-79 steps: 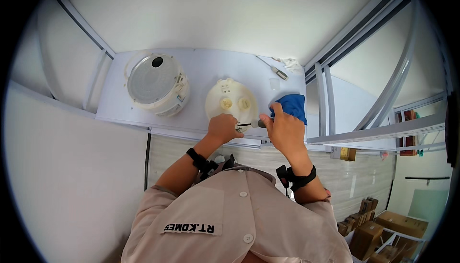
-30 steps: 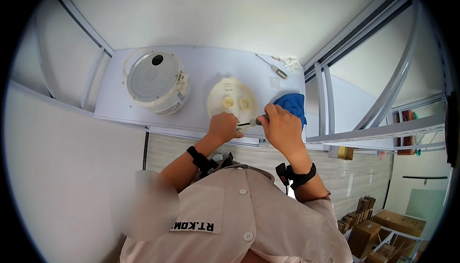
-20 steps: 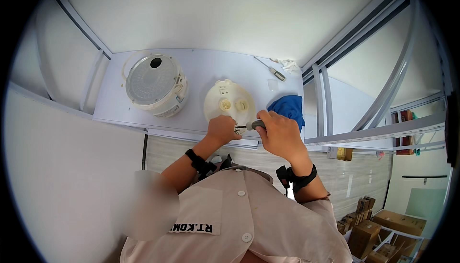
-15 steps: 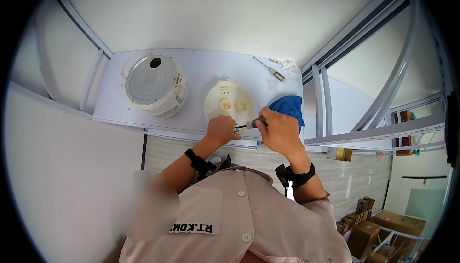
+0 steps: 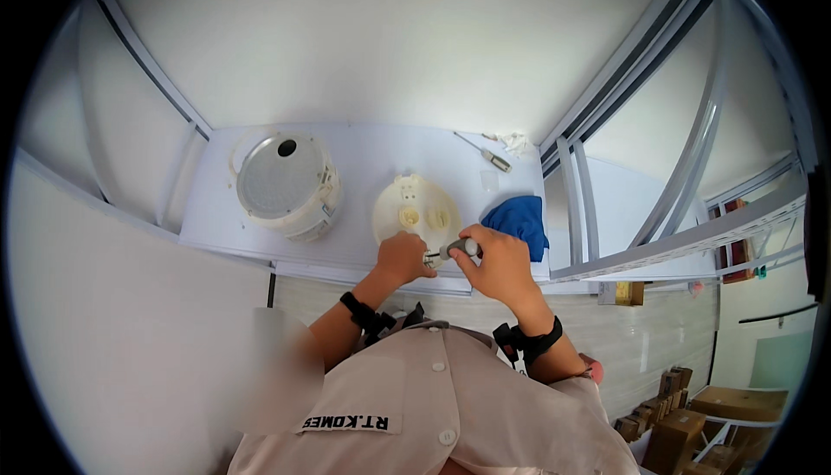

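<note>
A round cream plastic cover [image 5: 388,206] lies on the white table, with two raised round fittings inside it and a tab on its far edge. My left hand [image 5: 402,257] is closed on the cover's near rim, its fingertips partly hidden. In my right hand [image 5: 502,269] is a grey-handled screwdriver [image 5: 448,252], held at a slant. Its shaft points left to the near edge of the cover, close to my left fingers; the tip's exact contact cannot be made out. Left of the cover stands a white rice cooker [image 5: 277,182] with a silver top and a dark oval opening.
A blue cloth [image 5: 524,222] lies bunched right of the cover. Beyond it are a small clear plastic piece [image 5: 490,180], a second screwdriver [image 5: 495,160] and crumpled white tissue [image 5: 518,143]. A metal frame [image 5: 567,202] borders the table's right side. Cardboard boxes [image 5: 675,436] stand on the floor.
The whole view has shifted, so the table sits lower in the picture. My right hand has turned the screwdriver's handle a little; both hands stay at the cover's near edge.
</note>
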A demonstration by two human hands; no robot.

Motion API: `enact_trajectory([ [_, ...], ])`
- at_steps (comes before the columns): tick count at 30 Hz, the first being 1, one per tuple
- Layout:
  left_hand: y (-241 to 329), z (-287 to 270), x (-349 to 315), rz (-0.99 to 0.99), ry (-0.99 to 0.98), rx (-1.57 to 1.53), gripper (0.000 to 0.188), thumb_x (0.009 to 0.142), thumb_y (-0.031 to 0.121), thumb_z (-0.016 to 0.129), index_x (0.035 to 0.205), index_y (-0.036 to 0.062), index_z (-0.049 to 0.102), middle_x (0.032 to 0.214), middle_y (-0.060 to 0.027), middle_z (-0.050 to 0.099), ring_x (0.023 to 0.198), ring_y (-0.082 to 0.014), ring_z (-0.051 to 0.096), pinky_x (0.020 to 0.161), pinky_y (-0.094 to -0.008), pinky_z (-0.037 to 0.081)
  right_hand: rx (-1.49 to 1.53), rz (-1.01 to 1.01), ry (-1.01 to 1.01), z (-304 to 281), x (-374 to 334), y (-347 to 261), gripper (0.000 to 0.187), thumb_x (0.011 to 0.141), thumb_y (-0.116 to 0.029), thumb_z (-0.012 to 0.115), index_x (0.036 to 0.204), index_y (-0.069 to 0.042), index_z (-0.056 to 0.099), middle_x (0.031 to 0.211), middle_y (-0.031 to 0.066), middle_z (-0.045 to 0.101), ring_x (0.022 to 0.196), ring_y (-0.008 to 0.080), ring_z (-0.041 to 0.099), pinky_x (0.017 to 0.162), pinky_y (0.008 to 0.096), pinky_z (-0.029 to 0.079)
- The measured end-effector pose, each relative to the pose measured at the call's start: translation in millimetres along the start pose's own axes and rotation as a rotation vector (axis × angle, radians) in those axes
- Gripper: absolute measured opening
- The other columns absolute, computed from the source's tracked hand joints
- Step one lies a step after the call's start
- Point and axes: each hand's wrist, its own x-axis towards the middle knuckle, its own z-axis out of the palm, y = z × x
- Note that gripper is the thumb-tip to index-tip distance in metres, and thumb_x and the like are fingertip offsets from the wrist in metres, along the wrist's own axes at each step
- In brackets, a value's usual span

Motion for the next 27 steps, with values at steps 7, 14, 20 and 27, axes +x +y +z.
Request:
enact_trajectory([
  [7,3.3,-5.9,0.9,-0.014,-0.002,-0.015,0.05,0.066,0.053,0.093,0.089,0.0094,0.083,0.091,-0.0112,0.076,0.093,-0.0314,0.074,0.077,-0.0452,0.061,0.042,-0.094,0.102,8.1,4.6,2.7,0.024,0.085,-0.026,0.083,0.101,-0.01,0.074,0.077,0.0075,0.071,0.063,0.0257,0.067,0.057,0.0374,0.05],
  [14,7.5,-4.8,-4.6,-0.031,-0.057,-0.033,0.056,0.067,0.055,0.092,0.099,0.0098,0.083,0.099,-0.0131,0.076,0.098,-0.0326,0.073,0.085,-0.0446,0.06,0.099,-0.074,0.179,-14.3,6.4,-2.0,0.021,0.083,-0.023,0.082,0.097,-0.011,0.072,0.084,0.0084,0.074,0.066,0.0286,0.07,0.058,0.0376,0.053],
  [20,15.4,-17.6,-4.4,-0.079,-0.134,-0.123,0.054,0.086,0.053,0.078,0.113,0.0054,0.08,0.111,-0.0189,0.073,0.109,-0.0359,0.069,0.095,-0.0458,0.056,0.161,-0.025,0.246,-31.8,1.9,7.4,0.023,0.083,-0.023,0.082,0.099,-0.01,0.073,0.085,0.008,0.075,0.065,0.0277,0.069,0.059,0.0366,0.052],
  [27,-14.9,14.8,3.9,0.092,0.161,-0.444,0.027,0.096,0.006,0.05,0.111,0.0003,0.072,0.108,-0.0214,0.072,0.105,-0.0388,0.069,0.095,-0.0471,0.053,0.191,-0.128,0.277,-30.7,-4.9,14.1,0.022,0.083,-0.021,0.083,0.099,-0.01,0.072,0.083,0.0073,0.074,0.064,0.0279,0.067,0.058,0.0364,0.051],
])
